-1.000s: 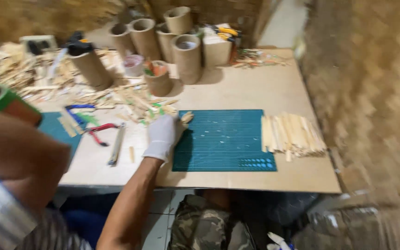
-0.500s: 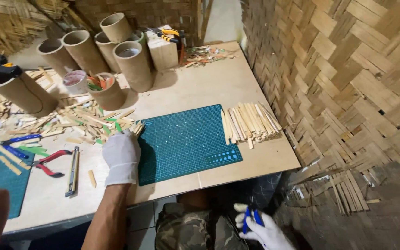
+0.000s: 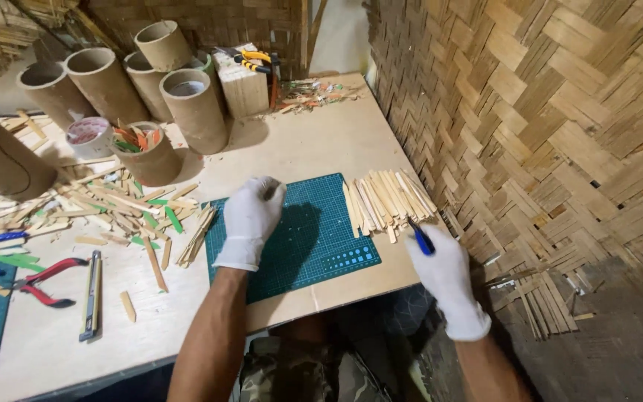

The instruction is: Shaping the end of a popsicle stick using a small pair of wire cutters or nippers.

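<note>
A blue pen (image 3: 421, 239) is gripped in the gloved right hand (image 3: 444, 279) at the bench's (image 3: 321, 145) front edge, just beside a pile of sticks (image 3: 385, 202). The gloved left hand (image 3: 251, 216) is laid flat, fingers loosely spread, on the green mat (image 3: 314, 238). Cardboard tubes (image 3: 195, 108) and red pliers (image 3: 46, 283) are seen further left.

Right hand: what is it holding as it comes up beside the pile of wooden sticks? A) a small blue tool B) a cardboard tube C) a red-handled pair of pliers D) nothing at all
A: the gloved right hand grips a small blue tool, its tip poking up near the pile of wooden sticks, while the left hand rests flat on the green cutting mat.
</note>
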